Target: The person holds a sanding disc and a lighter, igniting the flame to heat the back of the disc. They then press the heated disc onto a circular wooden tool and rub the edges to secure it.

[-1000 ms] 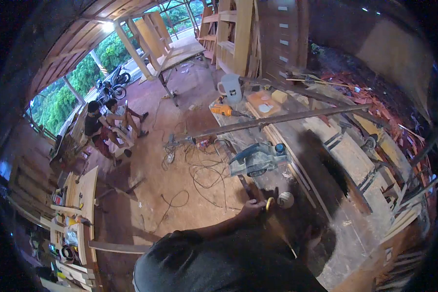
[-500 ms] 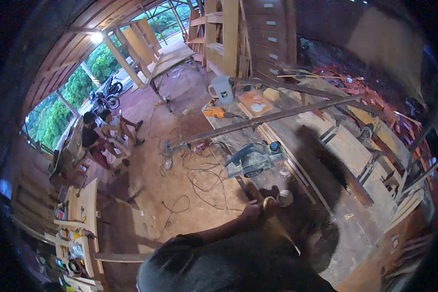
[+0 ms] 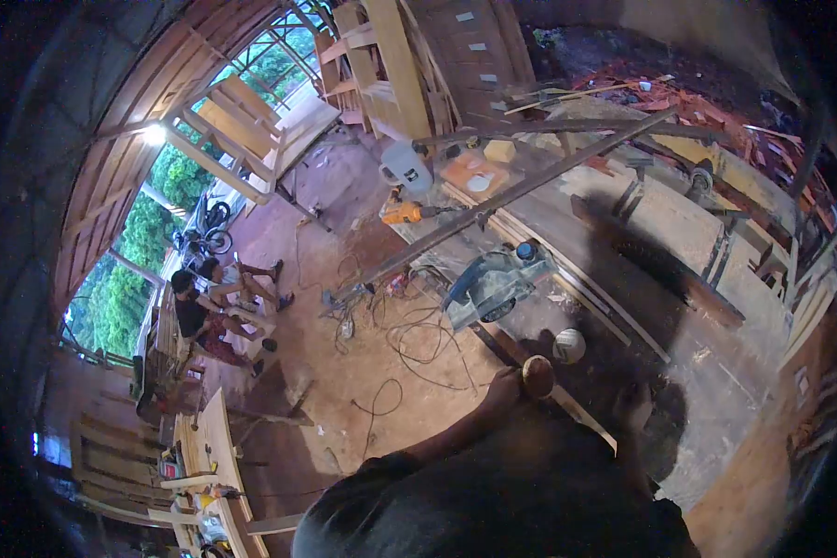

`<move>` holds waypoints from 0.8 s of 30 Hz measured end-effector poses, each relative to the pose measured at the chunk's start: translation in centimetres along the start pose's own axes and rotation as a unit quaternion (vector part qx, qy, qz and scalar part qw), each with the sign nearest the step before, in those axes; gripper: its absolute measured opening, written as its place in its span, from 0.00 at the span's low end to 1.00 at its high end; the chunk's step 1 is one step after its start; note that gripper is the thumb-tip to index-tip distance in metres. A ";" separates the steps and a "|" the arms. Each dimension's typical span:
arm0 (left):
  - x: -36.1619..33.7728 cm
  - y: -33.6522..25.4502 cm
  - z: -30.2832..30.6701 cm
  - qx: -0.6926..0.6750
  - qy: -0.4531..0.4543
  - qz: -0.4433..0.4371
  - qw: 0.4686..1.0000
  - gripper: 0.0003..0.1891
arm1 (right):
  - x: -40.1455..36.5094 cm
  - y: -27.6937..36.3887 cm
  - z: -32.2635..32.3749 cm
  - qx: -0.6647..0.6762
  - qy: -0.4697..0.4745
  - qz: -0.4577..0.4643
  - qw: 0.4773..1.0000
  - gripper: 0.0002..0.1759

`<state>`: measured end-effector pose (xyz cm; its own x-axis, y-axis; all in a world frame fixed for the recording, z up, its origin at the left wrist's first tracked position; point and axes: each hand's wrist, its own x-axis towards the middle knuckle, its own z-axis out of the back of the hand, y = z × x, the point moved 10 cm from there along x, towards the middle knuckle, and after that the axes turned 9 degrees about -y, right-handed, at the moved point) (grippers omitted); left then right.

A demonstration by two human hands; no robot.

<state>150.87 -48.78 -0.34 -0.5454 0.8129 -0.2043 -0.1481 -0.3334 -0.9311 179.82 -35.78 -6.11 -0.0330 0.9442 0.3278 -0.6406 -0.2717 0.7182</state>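
At the near edge of the workbench (image 3: 735,372), the left hand (image 3: 504,389) is closed around a round brown object (image 3: 538,376). The object sits at the fingertips, on top of a narrow wooden strip (image 3: 581,418) that runs along the bench edge. The right hand (image 3: 634,405) rests on the bench to the right of the object, apart from it (deep shadow; its grip cannot be told). Just beyond the object lies a pale round item (image 3: 568,345). Farther out stands an electric planer (image 3: 493,284), with loose cables (image 3: 409,339) on the floor beside it. A long bar (image 3: 530,191) crosses the bench diagonally. Behind it are an orange drill (image 3: 405,214) and a white jug (image 3: 406,166)
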 end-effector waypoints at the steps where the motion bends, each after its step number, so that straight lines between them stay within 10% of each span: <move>1: -0.1 -1.2 -0.4 0.116 0.021 -0.068 0.991 0.12 | 0.0 -0.3 -0.1 0.000 0.000 0.000 1.000 0.22; 4: 2.2 6.0 -0.5 0.054 0.004 -0.077 0.996 0.12 | -0.2 -1.7 -0.9 0.064 -0.009 -0.031 0.997 0.21; 11: 0.1 -0.1 -0.4 0.045 -0.022 0.001 0.999 0.14 | -0.1 -1.4 -0.6 0.033 -0.018 -0.033 0.999 0.16; 14: 0.5 4.4 -1.6 -0.287 -0.011 0.164 0.944 0.16 | -0.3 -1.1 -0.3 0.035 -0.054 0.008 0.998 0.13; 19: -1.3 -4.2 -0.4 0.225 0.011 -0.181 0.957 0.20 | -0.4 -2.5 -1.2 -0.011 -0.009 -0.040 0.999 0.15; 24: -0.2 0.1 -0.6 0.027 0.036 -0.082 0.996 0.25 | 0.0 -1.3 -0.6 -0.015 0.000 -0.020 1.000 0.18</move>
<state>151.44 -48.67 -0.54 -0.4493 0.8903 -0.0739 -0.2762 -0.2171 -0.9363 180.13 -35.30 -7.40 -0.0075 0.9542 0.2991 -0.6638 -0.2285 0.7122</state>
